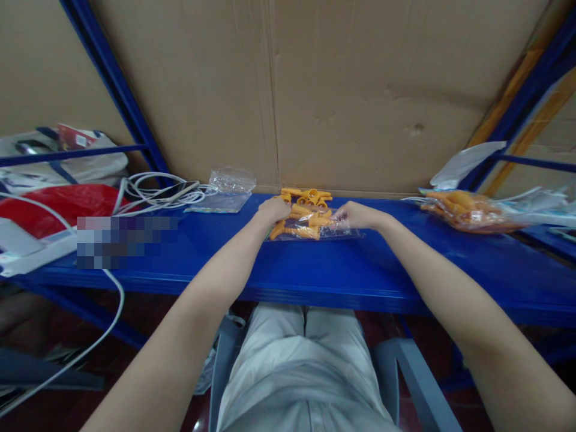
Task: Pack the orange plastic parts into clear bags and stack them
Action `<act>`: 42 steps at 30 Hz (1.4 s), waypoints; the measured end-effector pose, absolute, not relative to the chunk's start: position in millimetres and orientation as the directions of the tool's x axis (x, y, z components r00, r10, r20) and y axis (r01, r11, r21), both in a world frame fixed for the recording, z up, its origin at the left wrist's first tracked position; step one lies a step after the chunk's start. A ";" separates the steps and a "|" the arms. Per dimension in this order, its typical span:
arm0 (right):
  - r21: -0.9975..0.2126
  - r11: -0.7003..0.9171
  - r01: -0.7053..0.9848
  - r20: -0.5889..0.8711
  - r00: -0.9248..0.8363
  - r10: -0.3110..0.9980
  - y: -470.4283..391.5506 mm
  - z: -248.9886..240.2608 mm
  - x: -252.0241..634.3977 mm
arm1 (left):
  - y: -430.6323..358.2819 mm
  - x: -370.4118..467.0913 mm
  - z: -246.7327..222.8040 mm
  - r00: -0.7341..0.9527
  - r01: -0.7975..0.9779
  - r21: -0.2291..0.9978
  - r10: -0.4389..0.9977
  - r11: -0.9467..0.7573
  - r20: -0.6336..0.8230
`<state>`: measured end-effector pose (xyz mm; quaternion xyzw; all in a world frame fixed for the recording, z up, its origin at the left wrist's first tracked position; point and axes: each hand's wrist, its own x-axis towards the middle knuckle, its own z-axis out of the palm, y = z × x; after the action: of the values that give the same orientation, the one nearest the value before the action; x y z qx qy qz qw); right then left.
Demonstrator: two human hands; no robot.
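The left hand [275, 210], curled closed, and right hand [360, 215], fingertips pinched, grip opposite ends of a clear plastic bag [327, 233] over orange tubular pieces [306, 231], apparently steadying it near the blue tabletop's [324, 273] far edge.

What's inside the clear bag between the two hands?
Yellow-orange pieces show through the clear bag. The left hand and right hand each cover part of its sides; what lies behind them, or beneath the visible pieces, can't be seen.
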<state>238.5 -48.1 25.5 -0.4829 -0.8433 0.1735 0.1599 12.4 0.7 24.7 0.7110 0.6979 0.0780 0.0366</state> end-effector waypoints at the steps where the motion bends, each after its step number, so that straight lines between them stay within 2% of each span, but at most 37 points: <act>1: -0.448 0.468 0.762 0.097 -0.479 0.872 -47.9 25.3 238.9 | 1.2 12.2 24.4 0.012 0.987 0.159 0.998 -0.023 0.065; 6: -0.538 0.413 0.735 0.114 -0.421 0.900 -49.5 23.3 235.4 | 2.0 12.0 24.2 0.019 0.988 0.152 0.998 -0.029 0.066; 12: -0.770 0.348 0.535 0.175 -0.347 0.921 -52.2 20.7 223.9 | -0.4 12.9 24.6 0.017 0.984 0.175 0.997 -0.029 0.069; 18: -0.869 0.285 0.403 0.160 -0.317 0.935 -48.9 15.0 224.7 | 0.0 11.5 22.4 0.051 0.978 0.196 0.993 -0.070 0.103; 22: -0.947 0.172 0.270 0.099 -0.265 0.959 -47.5 12.1 224.2 | -0.7 11.0 23.0 0.056 0.977 0.201 0.993 -0.077 0.108; 26: -0.988 0.033 0.152 -0.004 -0.236 0.972 -47.2 12.9 222.6 | -2.6 12.9 26.2 0.042 0.975 0.203 0.975 -0.088 0.218; 29: -0.993 -0.016 0.113 -0.042 -0.230 0.972 -49.4 15.9 221.7 | -4.3 17.9 28.2 0.117 0.953 0.227 0.934 -0.201 0.336; 32: -0.993 -0.019 0.115 -0.045 -0.235 0.971 -51.3 18.4 221.7 | -6.9 25.5 28.1 0.274 0.890 0.242 0.879 -0.385 0.391; 35: -0.989 0.038 0.146 0.009 -0.191 0.981 -49.4 18.8 223.8 | -9.5 32.0 26.0 0.372 0.849 0.250 0.862 -0.466 0.343; 39: -0.921 0.116 0.372 0.094 -0.078 0.993 -45.1 17.4 229.2 | -9.8 33.8 23.1 0.403 0.848 0.245 0.872 -0.470 0.278; 42: -0.847 0.106 0.520 0.043 -0.131 0.990 -46.4 16.7 231.6 | -8.3 32.2 22.0 0.403 0.845 0.250 0.871 -0.472 0.282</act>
<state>231.6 -46.4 16.7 -0.5685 -0.6643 0.3522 0.3338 32.2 -8.3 22.0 0.8369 0.5125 0.1891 0.0336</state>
